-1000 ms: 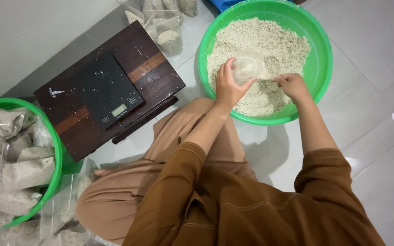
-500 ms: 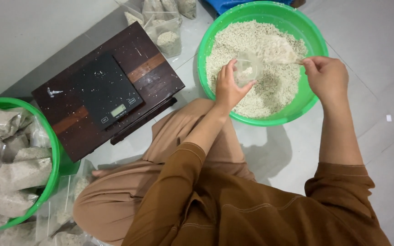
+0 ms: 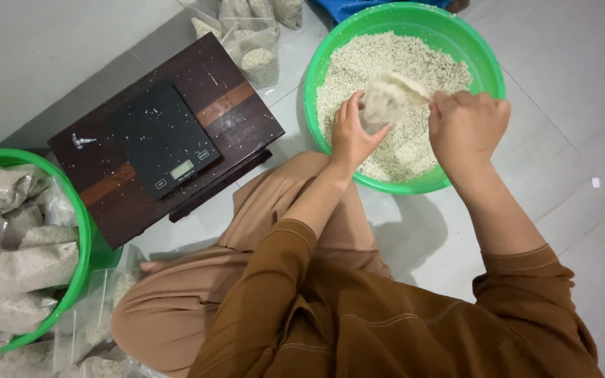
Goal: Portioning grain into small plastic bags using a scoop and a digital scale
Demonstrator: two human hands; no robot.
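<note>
Well inside basin rim, hands on bag

Person wears a brown long-sleeved top with visible seams; both sleeves are pushed up toward the elbows. Lighter tan trousers below it, nearest the dark wooden stand. 2 bare hands: left hand, right hand.

I can't make out the blurred clear bag between my hands. The scale's display is too small to read. The left basin and upper bags run off frame.
</note>
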